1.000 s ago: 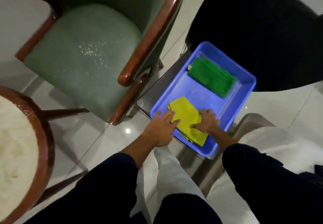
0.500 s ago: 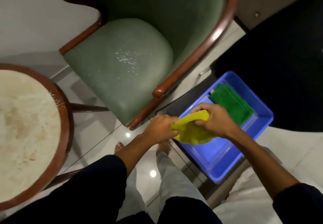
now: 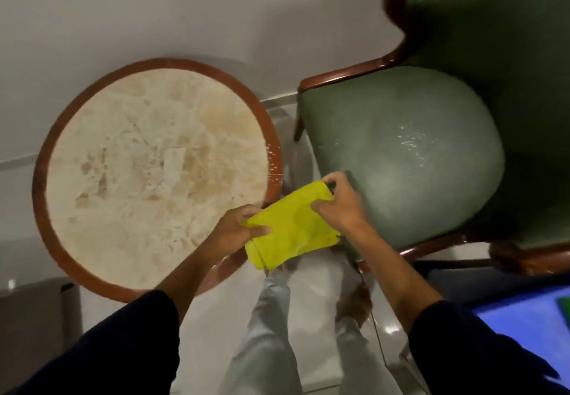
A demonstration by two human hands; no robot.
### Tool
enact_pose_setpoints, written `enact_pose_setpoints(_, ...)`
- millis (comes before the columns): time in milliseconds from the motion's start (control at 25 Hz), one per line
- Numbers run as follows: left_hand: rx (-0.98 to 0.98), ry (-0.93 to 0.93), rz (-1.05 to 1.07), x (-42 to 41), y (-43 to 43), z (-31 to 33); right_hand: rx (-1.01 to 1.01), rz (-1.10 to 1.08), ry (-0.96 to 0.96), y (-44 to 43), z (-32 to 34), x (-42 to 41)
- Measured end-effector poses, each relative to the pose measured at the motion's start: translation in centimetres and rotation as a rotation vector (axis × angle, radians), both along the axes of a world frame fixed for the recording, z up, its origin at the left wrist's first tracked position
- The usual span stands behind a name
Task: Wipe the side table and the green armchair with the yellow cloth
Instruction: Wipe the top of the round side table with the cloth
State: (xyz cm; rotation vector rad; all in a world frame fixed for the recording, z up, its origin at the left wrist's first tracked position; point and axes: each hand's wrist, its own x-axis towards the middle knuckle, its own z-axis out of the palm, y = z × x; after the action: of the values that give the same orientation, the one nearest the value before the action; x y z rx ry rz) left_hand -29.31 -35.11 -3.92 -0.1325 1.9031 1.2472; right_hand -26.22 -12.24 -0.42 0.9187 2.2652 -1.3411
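Left hand [image 3: 234,229] pinches the near-left edge of the yellow cloth [image 3: 290,228]; right hand [image 3: 339,203] grips its far-right corner. Cloth held in the air above the floor gap between side table [image 3: 154,172] rim and green armchair [image 3: 401,154] seat front. Both forearms angled inward.

The armchair [image 3: 431,154] is cut off by the top and right edges. The tray [image 3: 524,320], below the armchair, is cropped at the right edge; a green item in it shows only as a sliver. The cloth [image 3: 290,228] hides the armchair's front-left corner. The whole view is motion-blurred.
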Motion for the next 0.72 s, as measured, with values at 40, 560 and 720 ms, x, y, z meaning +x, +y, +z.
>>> enact_pose_setpoints(40,-0.052,0.062,0.018,-1.2,-2.2,-1.4,0.12,0.028,0.003,-2.6,-1.6,-1.9)
enact_pose_setpoints(560,-0.961,1.116,-0.215,-11.5,-14.2,-12.1,0.685,0.235,0.131,-14.5,-13.2,-20.4)
enact_pose_setpoints(720,-0.849,1.129,-0.057,-11.6,-13.6,-11.6,0.719,0.629,0.298,-17.7,-13.8,-26.4)
